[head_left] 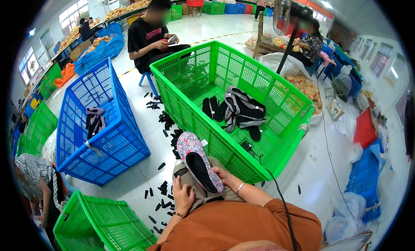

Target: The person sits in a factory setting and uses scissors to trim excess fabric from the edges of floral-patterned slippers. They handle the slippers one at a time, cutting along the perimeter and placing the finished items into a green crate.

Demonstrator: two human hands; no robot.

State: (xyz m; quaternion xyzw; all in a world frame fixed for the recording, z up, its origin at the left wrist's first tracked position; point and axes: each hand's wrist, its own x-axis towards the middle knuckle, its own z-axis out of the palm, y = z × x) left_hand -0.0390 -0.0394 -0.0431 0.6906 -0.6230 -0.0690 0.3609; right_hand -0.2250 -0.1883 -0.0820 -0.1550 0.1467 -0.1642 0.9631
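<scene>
A floral slipper [190, 148], pink and grey with a black lining and a small white tag, lies slanted over my lap. My right hand [221, 175] grips its side near the heel end. To the left of the slipper is my left hand [183, 196], its fingers curled and thumb and fingertip pinched together; anything between them is too small to make out. In front of me stands a large green crate [203, 136], with a pile of similar slippers [244, 110] on its bottom. A small black object [246, 146] with a cable sits inside its near wall.
Left of me stands a blue crate [103, 158] with a few slippers [95, 121] in it. Another green crate [116, 220] is at lower left. Black scraps [163, 188] litter the floor between crates. A black cable [283, 199] runs over my right side. A seated person [149, 39] works beyond the crates.
</scene>
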